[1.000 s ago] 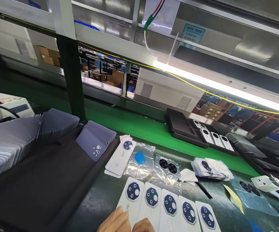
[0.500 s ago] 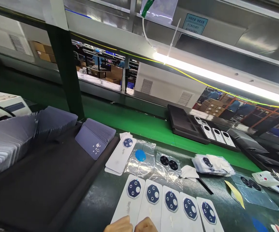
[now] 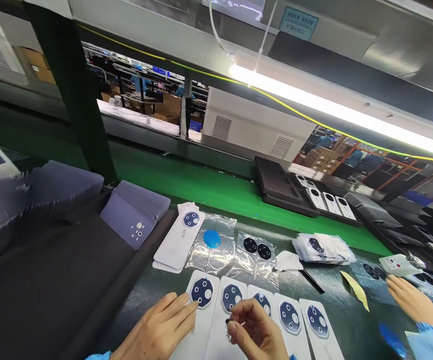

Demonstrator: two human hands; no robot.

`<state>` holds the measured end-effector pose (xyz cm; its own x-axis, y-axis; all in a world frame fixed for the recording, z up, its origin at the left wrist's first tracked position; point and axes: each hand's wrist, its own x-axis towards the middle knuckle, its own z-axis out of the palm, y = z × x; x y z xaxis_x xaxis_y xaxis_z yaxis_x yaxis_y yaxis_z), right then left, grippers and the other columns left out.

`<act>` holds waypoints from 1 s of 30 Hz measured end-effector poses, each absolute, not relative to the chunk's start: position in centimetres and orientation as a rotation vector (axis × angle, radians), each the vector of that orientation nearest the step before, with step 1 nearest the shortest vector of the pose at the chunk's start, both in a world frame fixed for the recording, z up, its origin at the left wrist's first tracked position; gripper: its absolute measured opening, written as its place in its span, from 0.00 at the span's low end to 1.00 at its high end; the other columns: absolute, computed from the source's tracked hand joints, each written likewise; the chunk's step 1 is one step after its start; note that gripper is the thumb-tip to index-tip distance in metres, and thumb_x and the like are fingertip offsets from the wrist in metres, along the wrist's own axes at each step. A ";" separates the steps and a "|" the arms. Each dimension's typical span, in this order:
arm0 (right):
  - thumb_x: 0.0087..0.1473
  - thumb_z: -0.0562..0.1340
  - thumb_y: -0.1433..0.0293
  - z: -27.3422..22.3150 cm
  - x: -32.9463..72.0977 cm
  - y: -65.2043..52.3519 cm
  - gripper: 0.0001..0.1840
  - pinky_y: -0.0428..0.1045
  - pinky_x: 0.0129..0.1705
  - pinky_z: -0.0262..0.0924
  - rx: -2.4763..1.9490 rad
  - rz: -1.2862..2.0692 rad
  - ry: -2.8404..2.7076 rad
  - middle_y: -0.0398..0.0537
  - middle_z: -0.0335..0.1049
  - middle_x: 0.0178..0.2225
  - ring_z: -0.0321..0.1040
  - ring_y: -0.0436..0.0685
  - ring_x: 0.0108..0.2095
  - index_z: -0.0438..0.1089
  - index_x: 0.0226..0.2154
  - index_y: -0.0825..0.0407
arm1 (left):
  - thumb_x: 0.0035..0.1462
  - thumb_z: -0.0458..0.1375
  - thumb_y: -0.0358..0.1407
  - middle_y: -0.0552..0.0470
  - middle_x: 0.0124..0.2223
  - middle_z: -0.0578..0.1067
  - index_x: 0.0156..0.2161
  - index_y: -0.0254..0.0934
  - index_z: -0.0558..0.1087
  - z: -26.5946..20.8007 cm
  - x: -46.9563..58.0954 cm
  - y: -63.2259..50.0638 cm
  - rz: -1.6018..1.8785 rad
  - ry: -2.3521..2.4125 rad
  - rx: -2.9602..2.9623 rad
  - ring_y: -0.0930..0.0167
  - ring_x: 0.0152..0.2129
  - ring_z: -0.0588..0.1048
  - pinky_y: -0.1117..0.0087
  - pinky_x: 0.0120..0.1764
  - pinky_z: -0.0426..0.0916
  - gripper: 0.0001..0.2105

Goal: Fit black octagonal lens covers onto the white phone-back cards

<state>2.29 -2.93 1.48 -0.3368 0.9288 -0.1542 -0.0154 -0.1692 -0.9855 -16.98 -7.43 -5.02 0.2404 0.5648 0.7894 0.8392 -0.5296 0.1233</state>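
Note:
Several white phone back panels [image 3: 288, 322] lie in a row in front of me, each with a dark blue octagonal camera piece [image 3: 203, 293] near its top. On the leftmost panel, my left hand [image 3: 160, 325] rests with fingers stretched out, their tips beside its octagon. My right hand [image 3: 259, 332] is over the second and third panels, thumb and forefinger closed on a small dark piece [image 3: 229, 321] whose kind I cannot make out. Beyond the row are a stack of white panels [image 3: 177, 245], a clear film with a blue disc [image 3: 212, 239] and a bag with black octagonal parts [image 3: 257, 248].
Stacks of grey-blue panels [image 3: 136, 212] stand on a black mat [image 3: 62, 280] at left. A white cloth [image 3: 288, 261], a black pen-like stick [image 3: 312, 281] and yellow paper [image 3: 355, 290] lie to the right. A co-worker's hand [image 3: 413, 300] reaches in from the right. Black trays [image 3: 284, 187] sit behind on the green belt.
Both my hands have come up from the bottom edge over the panels. The left fingers have straightened; the right now shows a small dark piece. The co-worker's hand has reached further in.

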 end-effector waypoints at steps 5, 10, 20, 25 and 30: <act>0.37 0.71 0.49 1.8 1.6 -1.6 0.23 0.45 0.26 0.59 -1.155 1.500 -1.488 0.43 0.67 0.24 0.60 0.48 0.23 0.73 0.22 0.52 | 0.69 0.37 0.27 0.53 0.35 0.80 0.33 0.35 0.73 -3.8 -17.0 -7.2 -1.128 -1.244 -2.165 0.72 0.37 0.72 0.71 0.44 0.60 0.22; 0.37 0.71 0.51 1.2 0.9 -0.6 0.21 0.45 0.27 0.59 -1.137 1.504 -1.425 0.43 0.68 0.22 0.62 0.49 0.23 0.74 0.22 0.52 | 0.69 0.38 0.27 0.53 0.36 0.80 0.35 0.34 0.74 -3.5 -17.3 -7.4 -1.089 -1.262 -2.200 0.73 0.38 0.72 0.71 0.46 0.59 0.21; 0.47 0.67 0.55 -1.6 0.8 0.7 0.16 0.47 0.34 0.63 -1.108 1.606 -1.547 0.45 0.72 0.26 0.67 0.52 0.28 0.76 0.31 0.51 | 0.69 0.36 0.29 0.54 0.41 0.80 0.36 0.35 0.74 -5.5 -17.4 -7.4 -1.063 -1.287 -2.259 0.73 0.41 0.70 0.70 0.47 0.57 0.23; 0.52 0.58 0.76 -2.7 -0.4 1.1 0.07 0.44 0.31 0.61 -0.931 0.960 -2.093 0.45 0.66 0.29 0.65 0.51 0.30 0.71 0.29 0.50 | 0.69 0.35 0.29 0.53 0.38 0.80 0.34 0.35 0.74 -5.4 -17.4 -7.2 -1.048 -1.245 -2.209 0.72 0.38 0.70 0.69 0.43 0.58 0.24; 0.47 0.54 0.83 -2.2 -1.9 0.8 0.11 0.44 0.29 0.58 -0.736 0.346 -2.158 0.45 0.59 0.30 0.60 0.52 0.30 0.66 0.28 0.52 | 0.69 0.35 0.28 0.53 0.38 0.80 0.34 0.35 0.74 -5.1 -17.4 -7.1 -1.018 -1.265 -2.239 0.73 0.38 0.71 0.70 0.45 0.58 0.24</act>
